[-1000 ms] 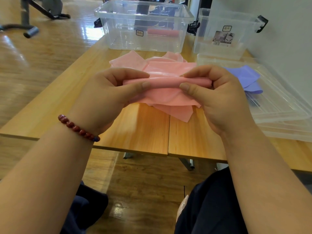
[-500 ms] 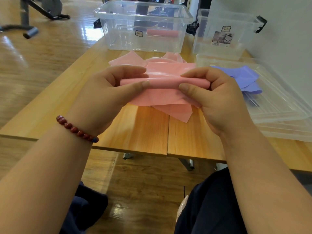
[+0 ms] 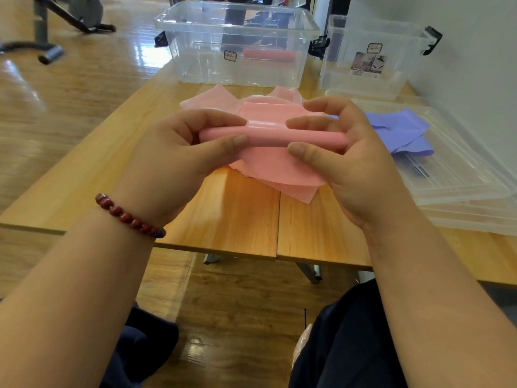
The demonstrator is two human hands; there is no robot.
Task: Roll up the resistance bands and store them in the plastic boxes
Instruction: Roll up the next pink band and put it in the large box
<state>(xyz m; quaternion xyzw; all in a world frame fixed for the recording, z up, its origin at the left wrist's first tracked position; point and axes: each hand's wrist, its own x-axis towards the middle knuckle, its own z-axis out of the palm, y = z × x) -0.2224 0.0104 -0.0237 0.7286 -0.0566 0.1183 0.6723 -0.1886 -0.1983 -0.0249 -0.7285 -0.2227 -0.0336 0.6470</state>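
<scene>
A pink resistance band (image 3: 268, 137) is partly rolled into a tube held above the wooden table (image 3: 237, 214). My left hand (image 3: 173, 158) grips the roll's left end between thumb and fingers. My right hand (image 3: 344, 152) grips its right end the same way. The band's loose part trails onto a heap of pink band behind and below the roll. A finished pink roll (image 3: 268, 55) lies inside the large clear plastic box (image 3: 237, 26) at the back. A purple band (image 3: 400, 133) lies crumpled on a clear lid (image 3: 458, 175) to the right.
A second, smaller clear box (image 3: 372, 54) with black latches stands at the back right against the wall. Clear lids are stacked along the table's right side. Exercise equipment (image 3: 67, 18) stands on the wooden floor at far left. My knees are under the table's front edge.
The pink roll has grown a little thicker as both hands turned it, and the fingers have shifted on it. The hands stayed in about the same place.
</scene>
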